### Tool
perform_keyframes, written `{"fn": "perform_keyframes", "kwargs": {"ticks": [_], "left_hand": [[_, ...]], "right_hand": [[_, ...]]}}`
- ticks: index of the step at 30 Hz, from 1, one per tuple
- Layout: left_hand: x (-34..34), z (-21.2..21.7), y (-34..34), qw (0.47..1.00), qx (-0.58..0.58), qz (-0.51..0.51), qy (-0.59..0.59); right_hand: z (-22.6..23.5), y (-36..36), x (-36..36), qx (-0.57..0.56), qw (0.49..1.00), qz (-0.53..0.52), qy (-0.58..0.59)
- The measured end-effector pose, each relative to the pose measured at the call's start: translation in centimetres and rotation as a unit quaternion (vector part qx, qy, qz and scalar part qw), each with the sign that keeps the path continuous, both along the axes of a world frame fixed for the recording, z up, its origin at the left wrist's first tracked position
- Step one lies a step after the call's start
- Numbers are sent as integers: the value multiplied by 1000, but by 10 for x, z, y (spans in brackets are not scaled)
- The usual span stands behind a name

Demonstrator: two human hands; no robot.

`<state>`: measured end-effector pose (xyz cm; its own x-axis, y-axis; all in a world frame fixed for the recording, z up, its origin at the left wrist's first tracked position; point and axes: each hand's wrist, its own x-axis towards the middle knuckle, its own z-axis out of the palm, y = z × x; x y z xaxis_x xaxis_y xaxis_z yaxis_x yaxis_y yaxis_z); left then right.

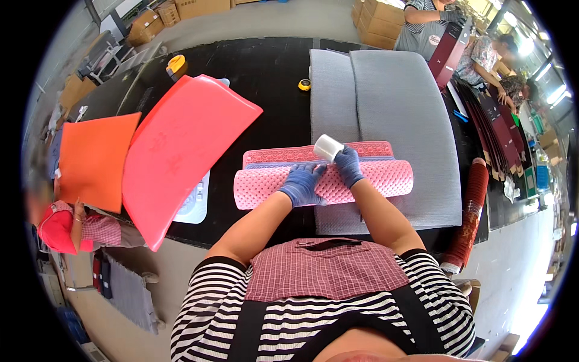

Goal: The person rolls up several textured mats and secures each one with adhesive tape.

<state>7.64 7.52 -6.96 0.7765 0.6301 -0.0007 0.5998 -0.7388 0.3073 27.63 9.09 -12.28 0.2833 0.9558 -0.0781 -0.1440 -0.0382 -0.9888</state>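
Note:
A pink dimpled mat (265, 186), rolled up, lies crosswise in front of me. Its far flap lies flat on the table, with a bluish layer showing along the fold. My left hand (303, 184), in a blue-grey glove, rests on top of the roll with its fingers stretched out. In my gloved right hand (348, 167) is a white roll that looks like clear or white tape (327, 148), held tilted just above the mat's far side.
Grey sheets (404, 120) lie under the mat's right part. Large red sheets (187, 133) and an orange sheet (96, 160) are at left, where a person stands. A yellow tape measure (304, 85) lies ahead; a red roll (470, 211) is at right. Other people work at far right.

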Motion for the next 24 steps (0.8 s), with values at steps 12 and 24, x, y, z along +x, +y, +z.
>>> {"fn": "perform_keyframes", "kwargs": {"ticks": [12, 24], "left_hand": [[42, -28, 36, 684, -517, 218, -466], [42, -4, 45, 662, -529, 249, -469]], "right_hand": [[5, -13, -2, 32, 998, -36, 29], [-2, -12, 1, 34, 997, -25, 64]]}}
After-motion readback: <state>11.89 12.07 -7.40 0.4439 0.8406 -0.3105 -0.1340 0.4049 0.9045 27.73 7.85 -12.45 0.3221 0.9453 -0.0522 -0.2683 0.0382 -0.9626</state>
